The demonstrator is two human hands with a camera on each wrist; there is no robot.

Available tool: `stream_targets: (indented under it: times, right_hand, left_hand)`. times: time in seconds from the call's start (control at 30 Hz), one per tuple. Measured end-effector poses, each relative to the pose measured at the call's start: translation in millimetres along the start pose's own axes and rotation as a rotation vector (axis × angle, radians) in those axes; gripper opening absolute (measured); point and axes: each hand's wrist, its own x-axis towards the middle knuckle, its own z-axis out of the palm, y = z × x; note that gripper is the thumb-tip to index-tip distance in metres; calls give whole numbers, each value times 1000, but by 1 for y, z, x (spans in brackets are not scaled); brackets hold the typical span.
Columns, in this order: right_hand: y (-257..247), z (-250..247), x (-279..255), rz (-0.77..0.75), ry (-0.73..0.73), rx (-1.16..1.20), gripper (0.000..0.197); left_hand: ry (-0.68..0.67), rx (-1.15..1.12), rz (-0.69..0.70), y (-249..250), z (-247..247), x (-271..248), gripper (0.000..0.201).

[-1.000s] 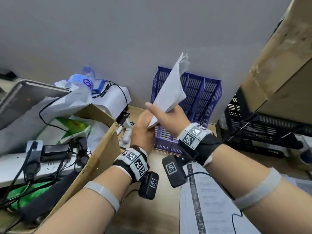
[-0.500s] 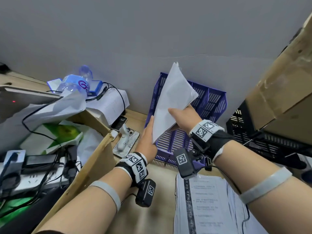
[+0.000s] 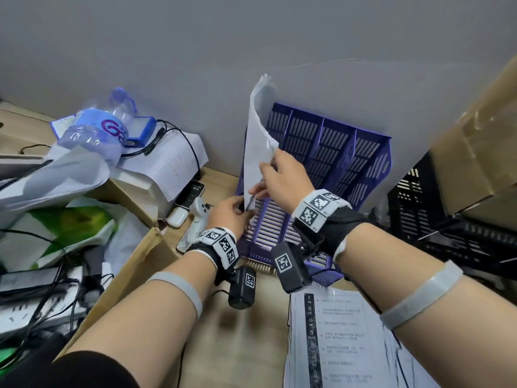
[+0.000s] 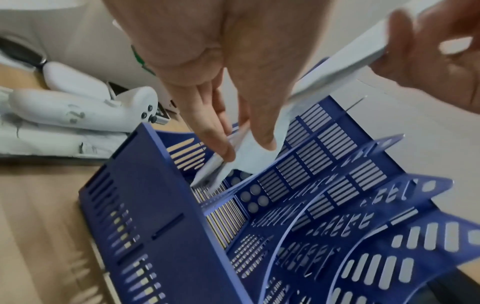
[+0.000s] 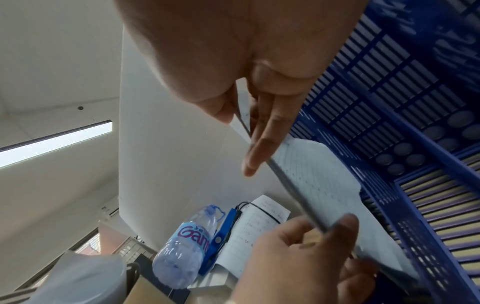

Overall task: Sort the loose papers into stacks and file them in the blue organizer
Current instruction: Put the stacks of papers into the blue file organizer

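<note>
A thin sheaf of white papers [image 3: 257,152] stands upright over the leftmost slot of the blue organizer [image 3: 344,161], which lies against the grey wall. My right hand [image 3: 275,177] pinches the sheaf's right edge between thumb and fingers [image 5: 259,148]. My left hand [image 3: 237,211] pinches the lower corner [image 4: 233,160], which dips into the slot beside the first blue divider [image 4: 285,164]. A second stack of printed papers [image 3: 338,343] lies flat on the desk under my right forearm.
Left of the organizer lie a white controller [image 3: 197,219], a phone [image 3: 191,191] and an open cardboard box [image 3: 131,264] with cables and a power strip. A water bottle [image 3: 95,130] rests on paper behind it. A black crate [image 3: 436,217] and cardboard box [image 3: 475,141] stand right.
The sheaf has turned more upright and come down toward the leftmost slot. My left hand shifted from the sheaf's left side to pinch its lower corner.
</note>
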Motion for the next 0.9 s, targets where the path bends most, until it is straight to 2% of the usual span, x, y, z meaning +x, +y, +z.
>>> stream_targets:
  times: [0.1, 0.13, 0.23, 0.33, 0.4, 0.47, 0.53, 0.63, 0.67, 0.73, 0.77, 0.83, 0.9]
  right_hand:
    - [9, 4, -3, -29, 16, -31, 22]
    - [13, 6, -5, 4, -4, -7, 25]
    - [30, 9, -15, 103, -122, 65, 37]
    - [56, 2, -36, 130, -119, 82, 26]
    - [86, -9, -59, 200, -45, 114, 19]
    - [126, -22, -88, 277, 58, 43, 20]
    - [168, -34, -123, 363, 153, -119, 22]
    - [225, -53, -182, 583, 266, -385, 19]
    - [244, -59, -201, 709, 246, -464, 23]
    - [268, -62, -236, 973, 99, -574, 38]
    - [275, -60, -250, 1034, 25, -607, 43]
    - [284, -52, -266, 1016, -34, -634, 45]
    - [286, -43, -273, 959, -34, -597, 44]
  left_hand:
    - [-34, -21, 9, -3, 7, 1, 26]
    - [-45, -13, -1, -6, 10, 0, 21]
    - [-41, -61, -91, -18, 18, -8, 28]
    - [28, -245, -242, -42, 30, -19, 21]
    - [34, -300, -290, -45, 37, -38, 28]
    - [-160, -347, -373, -43, 53, -63, 29]
    - [-438, -344, -497, -43, 72, -91, 19]
    - [-699, -199, -599, -50, 96, -125, 19]
    - [-748, -159, -610, -51, 102, -132, 22]
    - [-809, -128, -617, -49, 113, -145, 29]
    - [-829, -115, -602, -47, 117, -150, 33]
    - [-851, -19, -526, -44, 127, -156, 39]
    - [-844, 114, -390, -43, 135, -161, 39]
